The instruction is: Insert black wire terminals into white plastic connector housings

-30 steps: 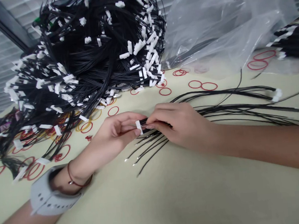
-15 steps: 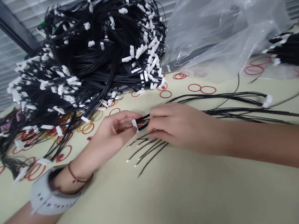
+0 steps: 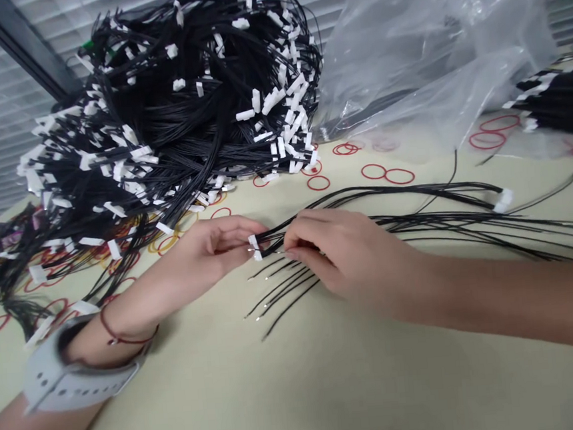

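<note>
A small white connector (image 3: 254, 247) with black wires running from it is pinched in the fingertips of my left hand (image 3: 202, 252). Just to its right, my right hand (image 3: 357, 252) is closed, thumb against forefinger, on a thin black wire whose shiny metal tip (image 3: 280, 251) points toward the connector. Several loose black wires (image 3: 286, 295) with metal ends fan out on the table below my right fingers. Behind the right hand, a bundle of black wires (image 3: 414, 188) arches over to another white connector (image 3: 503, 200). The wires directly under my right palm are hidden.
A big heap of black cables (image 3: 172, 111) with white connectors fills the back left. A clear plastic bag (image 3: 432, 41) stands at the back right, beside a stack of black cables (image 3: 562, 100). Red rubber bands (image 3: 399, 175) lie scattered over the pale table (image 3: 341, 377).
My right hand has shifted slightly right and now pinches one wire by its tip. The white connector in my left hand has turned to show more of its face.
</note>
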Demonstrator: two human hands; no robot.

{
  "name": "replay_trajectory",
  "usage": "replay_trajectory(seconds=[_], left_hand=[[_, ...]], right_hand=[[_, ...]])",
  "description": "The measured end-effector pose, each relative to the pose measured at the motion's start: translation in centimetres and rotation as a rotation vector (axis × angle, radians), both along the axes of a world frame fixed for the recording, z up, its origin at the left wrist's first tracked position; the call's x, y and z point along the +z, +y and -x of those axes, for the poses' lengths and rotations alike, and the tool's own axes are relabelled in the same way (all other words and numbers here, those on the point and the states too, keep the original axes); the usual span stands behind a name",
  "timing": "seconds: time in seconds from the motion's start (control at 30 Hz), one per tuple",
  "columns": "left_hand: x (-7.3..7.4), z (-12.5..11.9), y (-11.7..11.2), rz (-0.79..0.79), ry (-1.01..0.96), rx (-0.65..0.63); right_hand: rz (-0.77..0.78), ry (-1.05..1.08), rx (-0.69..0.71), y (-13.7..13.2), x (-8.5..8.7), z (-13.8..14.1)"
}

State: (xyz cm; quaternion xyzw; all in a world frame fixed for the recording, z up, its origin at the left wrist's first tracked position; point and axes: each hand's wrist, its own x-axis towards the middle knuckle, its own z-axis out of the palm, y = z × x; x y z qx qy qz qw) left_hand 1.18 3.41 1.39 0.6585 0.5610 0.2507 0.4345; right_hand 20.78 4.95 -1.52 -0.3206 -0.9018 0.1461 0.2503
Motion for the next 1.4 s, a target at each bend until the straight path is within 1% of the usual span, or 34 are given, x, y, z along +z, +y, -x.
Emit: replay_trajectory(seconds=[0.1,0.23,0.5,0.67,0.8,0.97,1.07,1.17,1.27,1.4], left_hand=[[-0.1,0.0,0.0,-0.016,0.007,0.022],[-0.2,-0.3,0.0,-0.007,-0.029,0.061],[-0.1,-0.6,0.1,0.051,-0.088,0.091],[-0.2,-0.5,0.1,0.055,-0.06,0.108],[-0.2,-0.4,0.1,0.053,-0.043,0.105],[-0.2,-0.3,0.2,0.077,-0.088,0.08],[-0.2,-0.3,0.2,0.088,-0.098,0.084],[-0.2,-0.3,0.2,0.131,-0.136,0.099],[-0.2,-0.4,0.1,0.176,-0.192,0.109],[0.0,-0.5,-0.1,0.184,-0.212,0.122]], right_hand=[[0.037,0.012,-0.042,0.0,-0.6,0.1],[0.068,0.024,-0.057,0.5,-1.2,0.0],[0.041,-0.016,-0.051,0.8,-1.2,0.0],[0.016,-0.017,-0.042,0.7,-1.3,0.0],[-0.06,-0.013,-0.01,0.7,-1.6,-0.1],[-0.178,-0.047,-0.002,0.6,-1.9,-0.3],[-0.291,-0.074,-0.014,0.4,-1.8,-0.2],[-0.386,-0.094,-0.025,0.3,-1.8,-0.2],[-0.428,-0.096,-0.027,0.3,-1.8,-0.1],[-0.448,-0.075,-0.008,0.4,-1.9,0.5]])
